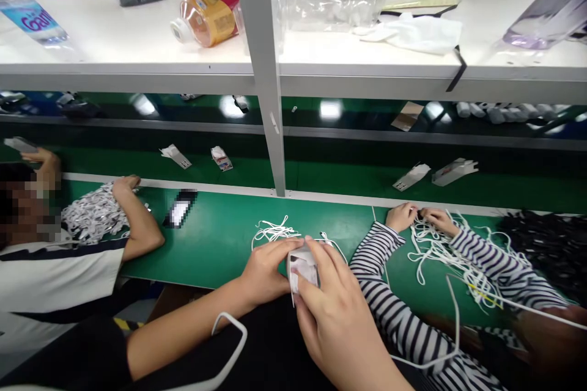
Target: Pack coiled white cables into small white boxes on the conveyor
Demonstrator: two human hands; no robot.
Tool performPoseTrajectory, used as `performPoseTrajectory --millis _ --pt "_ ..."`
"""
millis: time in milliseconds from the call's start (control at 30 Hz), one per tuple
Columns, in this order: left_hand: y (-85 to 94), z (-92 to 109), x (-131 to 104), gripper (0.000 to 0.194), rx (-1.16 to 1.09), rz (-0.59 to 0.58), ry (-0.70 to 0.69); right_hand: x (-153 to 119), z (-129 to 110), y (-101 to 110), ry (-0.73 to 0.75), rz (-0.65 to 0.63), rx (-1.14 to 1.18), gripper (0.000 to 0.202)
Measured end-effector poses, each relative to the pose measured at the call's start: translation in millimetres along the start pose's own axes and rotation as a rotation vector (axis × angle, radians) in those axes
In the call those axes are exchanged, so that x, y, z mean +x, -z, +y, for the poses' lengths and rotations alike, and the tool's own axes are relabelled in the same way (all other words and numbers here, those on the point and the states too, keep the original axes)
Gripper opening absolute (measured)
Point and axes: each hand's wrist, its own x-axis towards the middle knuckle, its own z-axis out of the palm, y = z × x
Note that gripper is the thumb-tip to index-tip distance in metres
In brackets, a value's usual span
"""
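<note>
A small white box (306,264) is held between my two hands, close to the table's near edge. My left hand (268,269) grips its left side, thumb below and fingers along the top. Around its right side are the fingers of my right hand (331,293), with the thumb and fingertips at the box's near end. Something pale shows inside that end, too small to make out. Just beyond my hands, a loose bundle of white cables (275,231) lies on the green table (220,244).
On the right, a co-worker's hands (419,217) work at white cables (435,256); black items (545,250) lie beyond. Another person's arm (142,226) rests by a white pile (94,214) at left. Small boxes (413,176) lie past the ledge. A post (266,73) supports the shelf (114,43).
</note>
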Motion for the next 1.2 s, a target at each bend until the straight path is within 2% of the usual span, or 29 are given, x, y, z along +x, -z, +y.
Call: performPoseTrajectory --millis 167,267,333,400,533,633,733,800,900,967,1033,1133,1200 --pt "-3.3 2.7 -0.5 0.040 0.080 -0.016 -0.099 -0.3 -1.6 -23.0 0.052 -0.028 -0.252 0.034" --pt "-6.6 1.8 -0.9 0.040 0.105 -0.044 -0.144 2.3 1.7 -31.2 0.117 -0.057 -0.379 0.050" --pt "-7.3 -1.7 -0.9 0.039 0.103 -0.058 -0.107 1.7 4.9 -29.1 0.125 -0.074 -0.357 0.054" --pt "-6.8 -6.9 -0.8 0.041 0.078 -0.047 -0.027 -2.0 8.0 -21.4 0.082 -0.058 -0.246 0.048" --pt "-6.0 -15.7 -0.7 0.048 0.031 -0.019 0.044 -11.4 13.2 -10.0 -0.052 0.068 -0.056 0.034" --pt "-9.5 -17.1 -2.2 0.049 0.066 -0.072 -0.008 -10.2 17.0 -20.8 0.030 0.038 -0.114 0.028" --pt "-18.2 -18.2 -6.9 0.046 0.066 -0.183 -0.036 -2.4 21.2 -38.3 0.088 -0.074 -0.245 0.038" --pt "-27.2 -22.8 -10.3 0.045 0.023 -0.239 0.032 0.6 24.6 -43.7 0.063 -0.109 -0.267 0.047" --pt "-46.3 -40.8 -6.4 0.053 -0.056 -0.270 0.215 -6.6 32.0 -38.8 -0.020 0.029 -0.209 0.040" --pt "-62.6 -62.5 9.8 0.061 -0.111 -0.265 0.354 -19.6 39.7 -32.9 -0.132 0.169 -0.170 0.030" --pt "-79.9 -91.3 40.1 0.067 -0.134 -0.232 0.462 -35.8 50.0 -31.4 -0.255 0.237 -0.154 0.025" --pt "-108.0 -134.1 105.3 0.067 -0.074 -0.130 0.543 -59.1 66.3 -41.9 -0.355 0.233 -0.149 0.022" --pt "-135.1 -145.6 150.3 0.054 -0.033 -0.095 0.557 -71.3 73.5 -54.5 -0.395 0.229 -0.151 0.020"
